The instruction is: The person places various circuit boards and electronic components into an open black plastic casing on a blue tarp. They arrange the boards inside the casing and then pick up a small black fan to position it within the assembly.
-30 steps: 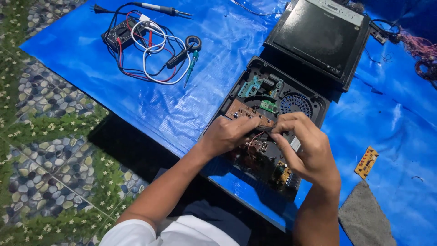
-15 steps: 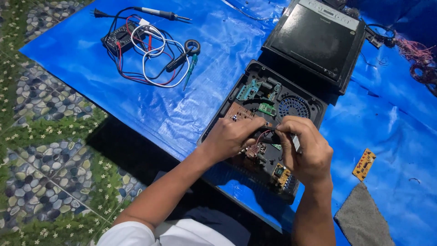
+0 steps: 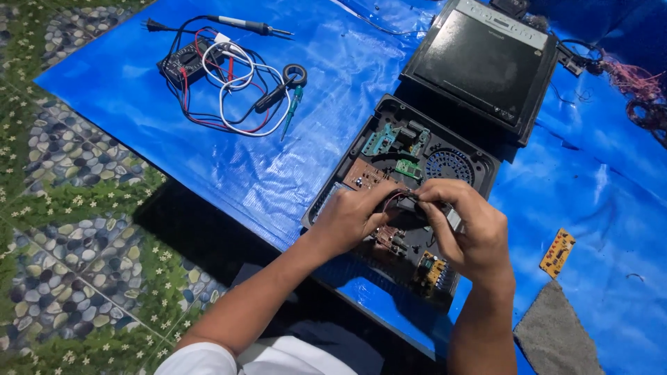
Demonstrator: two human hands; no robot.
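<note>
Blue tarp spread over pebble floor, keeps parts clean. Opened appliance base close before me; left hand, right hand both pinch small component over boards, steadying it.

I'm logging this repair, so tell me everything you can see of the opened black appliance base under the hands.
The opened black appliance base is a shallow, plastic-looking tray lying flat on the blue tarp, its lid off and lying at its far edge. Inside show green and brown circuit boards, a round fan grille and red wires. The left hand and right hand meet over its middle, gripping a small part there.
</note>
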